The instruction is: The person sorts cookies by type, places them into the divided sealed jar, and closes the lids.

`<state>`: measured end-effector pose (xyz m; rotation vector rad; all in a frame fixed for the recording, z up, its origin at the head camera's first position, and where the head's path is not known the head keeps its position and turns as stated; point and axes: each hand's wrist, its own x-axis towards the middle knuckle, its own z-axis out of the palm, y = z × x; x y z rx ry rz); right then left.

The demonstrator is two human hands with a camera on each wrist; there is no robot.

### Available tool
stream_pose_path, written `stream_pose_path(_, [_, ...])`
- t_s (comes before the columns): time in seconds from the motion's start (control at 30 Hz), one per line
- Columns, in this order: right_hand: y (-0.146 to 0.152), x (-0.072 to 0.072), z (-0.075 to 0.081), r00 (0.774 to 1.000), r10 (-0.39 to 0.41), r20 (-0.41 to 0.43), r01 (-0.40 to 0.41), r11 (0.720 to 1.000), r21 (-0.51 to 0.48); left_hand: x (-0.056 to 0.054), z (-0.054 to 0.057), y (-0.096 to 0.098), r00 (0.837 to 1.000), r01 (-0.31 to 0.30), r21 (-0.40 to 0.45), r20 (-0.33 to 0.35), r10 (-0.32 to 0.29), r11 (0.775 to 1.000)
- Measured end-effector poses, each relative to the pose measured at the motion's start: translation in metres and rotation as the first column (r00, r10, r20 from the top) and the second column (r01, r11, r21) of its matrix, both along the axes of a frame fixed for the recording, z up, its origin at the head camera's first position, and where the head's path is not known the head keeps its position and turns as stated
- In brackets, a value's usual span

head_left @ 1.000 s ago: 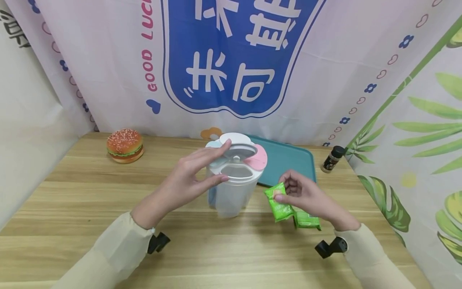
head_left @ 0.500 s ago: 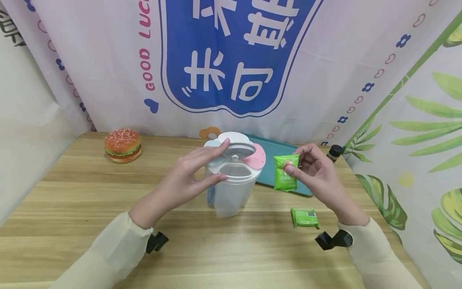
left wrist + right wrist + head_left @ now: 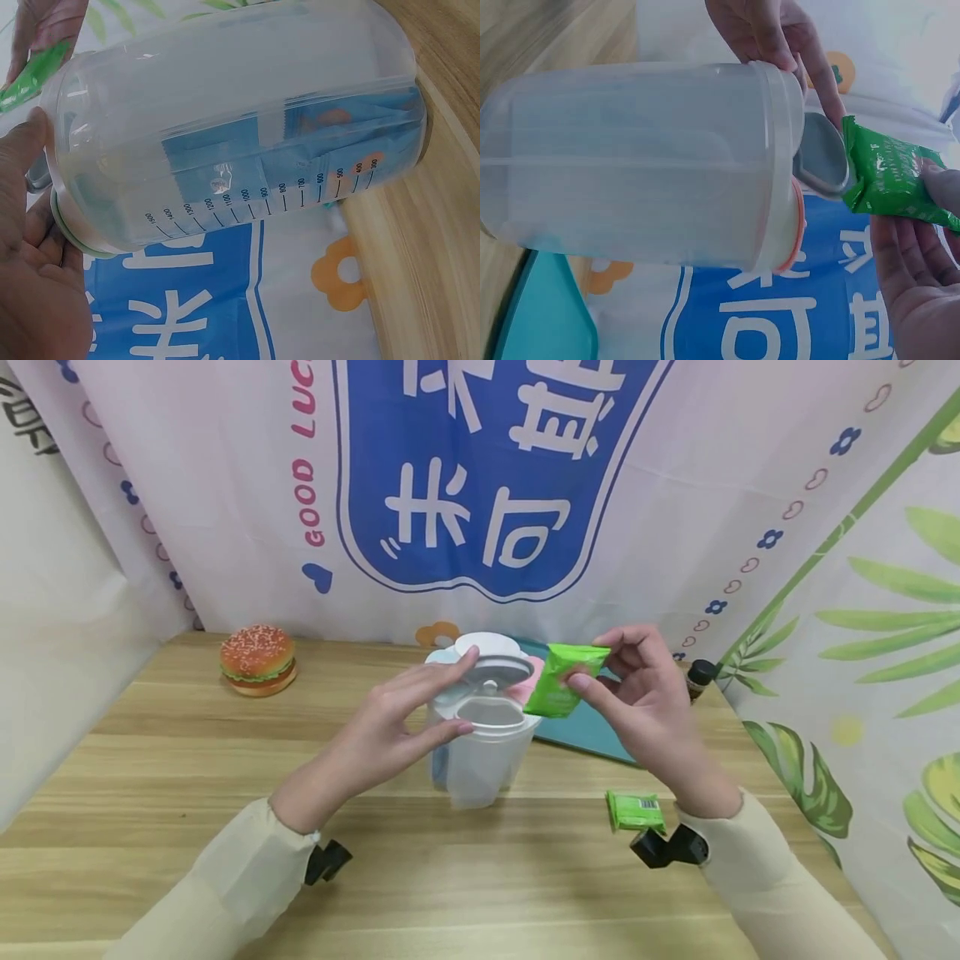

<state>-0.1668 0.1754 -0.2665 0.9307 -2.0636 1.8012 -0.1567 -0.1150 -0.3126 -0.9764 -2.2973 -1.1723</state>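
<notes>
A clear food storage container (image 3: 480,772) with a white, blue and pink lid stands upright on the table, one grey-lined flap (image 3: 498,670) raised. My left hand (image 3: 401,710) grips its top, thumb at the rim and index finger against the raised flap. Between the thumb and fingers of my right hand (image 3: 645,693) is a green snack packet (image 3: 562,681), tilted beside the open compartment. The right wrist view has the packet (image 3: 889,172) right by the flap (image 3: 823,154). Blue packets (image 3: 225,161) show inside another compartment in the left wrist view.
A second green packet (image 3: 636,812) lies on the table near the right wrist. Behind the container is a teal tray (image 3: 592,735). A toy hamburger (image 3: 258,660) sits at the back left, and a black-capped bottle (image 3: 700,678) at the back right, partly hidden by the right hand.
My right hand has lifted the green packet off the spot near the other one and brought it up and leftward to the container's opening. The left hand stays at the lid.
</notes>
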Motion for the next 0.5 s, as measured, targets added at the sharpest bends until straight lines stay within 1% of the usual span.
stream_pose_path(0.07, [-0.005, 0.000, 0.000, 1.000, 0.021, -0.019, -0.021, 1.000, 0.003, 0.000, 0.000, 0.001, 1.000, 0.002, -0.001, 0.004, -0.002, 1.000])
stream_pose_path(0.17, [-0.011, -0.001, 0.000, 0.998, 0.036, -0.057, -0.034, 0.999, 0.035, 0.000, 0.001, 0.001, 1.000, 0.003, -0.004, 0.004, -0.003, 1.000])
stream_pose_path(0.3, [-0.018, -0.002, -0.002, 0.996, 0.032, -0.083, -0.025, 0.996, 0.084, -0.001, 0.001, 0.000, 1.000, 0.001, -0.008, 0.004, -0.001, 1.000])
stream_pose_path(0.5, [-0.026, 0.000, -0.007, 0.995, 0.029, -0.095, -0.015, 0.990, 0.140, -0.001, 0.000, -0.001, 1.000, 0.001, -0.009, 0.005, -0.001, 1.000])
